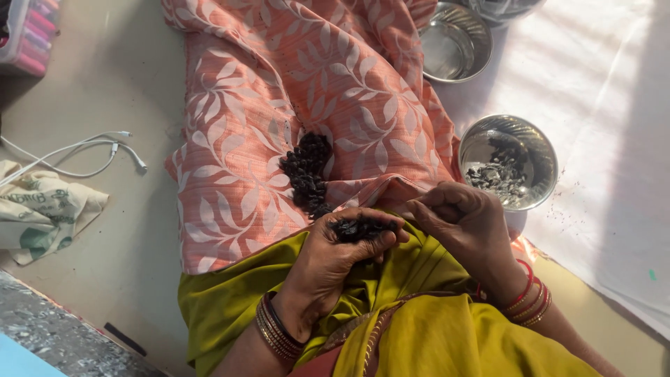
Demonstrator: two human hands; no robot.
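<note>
While your left hand (335,255) cups dark seeds (359,228) over your lap, your right hand (464,223) pinches closed just beside the bowl (537,150) rim, open white cloth (607,91) beyond.

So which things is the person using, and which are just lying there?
In use:
left hand, cupping dark seeds
right hand, fingers pinched together
seed pile on the pink cloth
steel bowl with bits in it

Lying about:
white cable
printed bag
empty steel bowl
</note>
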